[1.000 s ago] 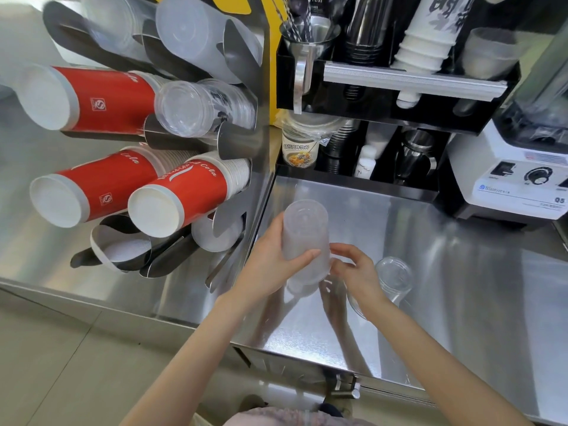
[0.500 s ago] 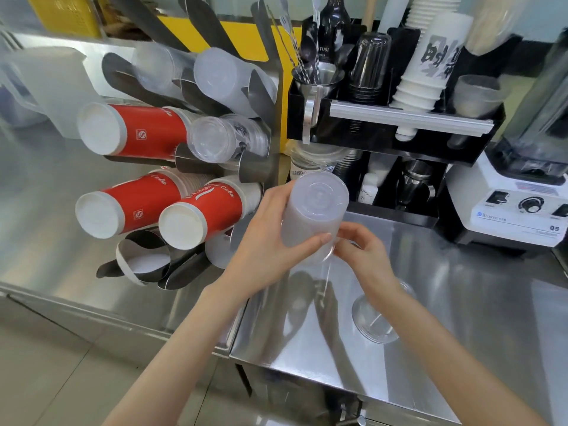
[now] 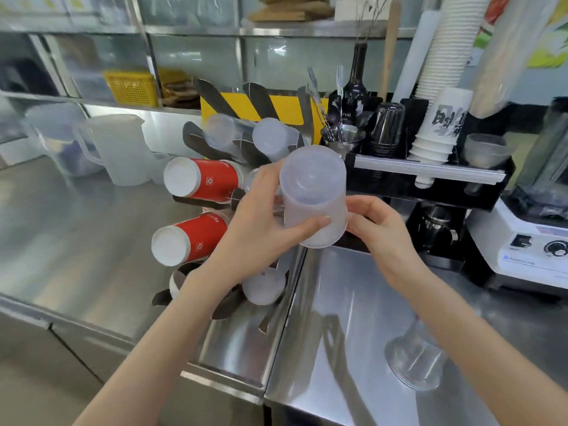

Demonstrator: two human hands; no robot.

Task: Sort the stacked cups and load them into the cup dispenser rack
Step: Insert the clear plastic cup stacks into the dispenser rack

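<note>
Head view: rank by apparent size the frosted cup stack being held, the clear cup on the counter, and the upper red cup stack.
1. frosted cup stack, nearest the camera, so inflated
2. upper red cup stack
3. clear cup, close to 2; unsure

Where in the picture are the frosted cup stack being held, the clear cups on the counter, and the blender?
frosted cup stack (image 3: 312, 192), head view, on its side wall
clear cups (image 3: 415, 361), head view, on the ribbed side
blender (image 3: 534, 244), head view, on its white base

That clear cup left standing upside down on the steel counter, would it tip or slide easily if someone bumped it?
Probably yes. The clear cup looks like thin see-through plastic, so likely very light. It rests rim-down on the smooth steel counter, so a nudge would probably slide it rather than topple it. If it did fall over, its tapered round body would likely roll in a curve.
</note>
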